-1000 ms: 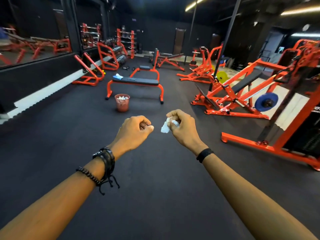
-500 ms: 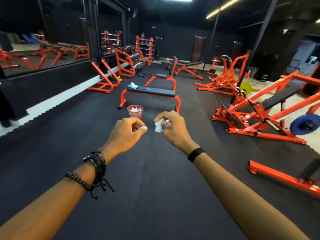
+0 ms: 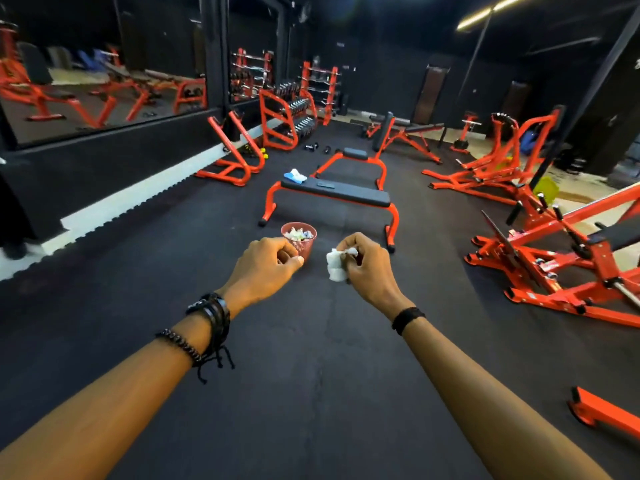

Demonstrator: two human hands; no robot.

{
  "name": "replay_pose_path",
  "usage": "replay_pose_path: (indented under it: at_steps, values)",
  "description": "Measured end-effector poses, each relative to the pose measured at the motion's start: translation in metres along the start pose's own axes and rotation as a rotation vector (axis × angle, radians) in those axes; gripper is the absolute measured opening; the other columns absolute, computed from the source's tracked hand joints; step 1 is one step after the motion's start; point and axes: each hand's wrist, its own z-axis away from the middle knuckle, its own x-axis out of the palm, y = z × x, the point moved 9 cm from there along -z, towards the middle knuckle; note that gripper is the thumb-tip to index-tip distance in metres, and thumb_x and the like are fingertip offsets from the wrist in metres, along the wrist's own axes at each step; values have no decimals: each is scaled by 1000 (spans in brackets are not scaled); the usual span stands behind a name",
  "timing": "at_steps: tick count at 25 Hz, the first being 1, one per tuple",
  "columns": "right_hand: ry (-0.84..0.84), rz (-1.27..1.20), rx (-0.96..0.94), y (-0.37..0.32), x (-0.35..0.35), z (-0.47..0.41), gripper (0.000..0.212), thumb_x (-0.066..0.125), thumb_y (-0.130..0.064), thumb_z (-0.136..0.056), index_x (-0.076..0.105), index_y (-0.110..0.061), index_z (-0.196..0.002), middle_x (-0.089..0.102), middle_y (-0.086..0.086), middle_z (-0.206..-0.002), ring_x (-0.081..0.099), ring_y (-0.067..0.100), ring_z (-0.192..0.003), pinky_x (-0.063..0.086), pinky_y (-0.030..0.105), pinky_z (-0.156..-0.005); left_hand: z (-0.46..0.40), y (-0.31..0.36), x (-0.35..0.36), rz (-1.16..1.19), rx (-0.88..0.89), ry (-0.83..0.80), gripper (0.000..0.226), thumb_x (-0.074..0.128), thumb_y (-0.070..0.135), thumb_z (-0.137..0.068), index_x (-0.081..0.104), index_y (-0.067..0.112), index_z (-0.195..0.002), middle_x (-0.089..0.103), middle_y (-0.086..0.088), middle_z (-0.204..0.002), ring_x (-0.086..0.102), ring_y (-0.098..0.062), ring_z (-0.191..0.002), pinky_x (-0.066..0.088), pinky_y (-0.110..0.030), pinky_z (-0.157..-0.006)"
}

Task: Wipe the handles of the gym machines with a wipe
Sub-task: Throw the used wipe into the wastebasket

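Dangling crumpled and white, the wipe is hanging from the right hand, whose fingers are pinching its upper edge in mid-air above the black floor. Beside it, the left hand is curling closed on nothing. Just beyond, a red mesh bin is sitting before an orange bench.

Dark gym w/ black rubber floor, black walls, big mirror on left, strip light up top, red weight rack at back
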Motion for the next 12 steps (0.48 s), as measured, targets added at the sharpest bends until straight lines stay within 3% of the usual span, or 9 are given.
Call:
replay_pose_path:
  at_steps: [3,7,12]
  values:
    - [-8,-97,99,33,32,-61,26,43,16,-85,62,-3,-83,73,13,-87,74,18,-73,58,30,-53,-73,-27,13,22,7,-40,10,68,38,-82,70,28,-80,69,12,-78,67,-9,-76,58,-41,-79]
    - [58,-98,87,89,70,-136,29,50,10,-79,71,-10,-80,75,9,-94,72,23,-92,62,45,-65,-159,-79,40,22,-9,-92,14,67,43,-78,70,29,-79,70,12,-77,67,-9,-76,58,-40,-79]
    - [122,-116,44,160,100,-276,21,62,-11,-78,73,-29,-80,76,-1,-100,72,15,-97,59,47,-79,-319,-125,52,-8,35,-78,10,74,35,-82,72,25,-82,71,9,-78,68,-10,-78,58,-41,-81]
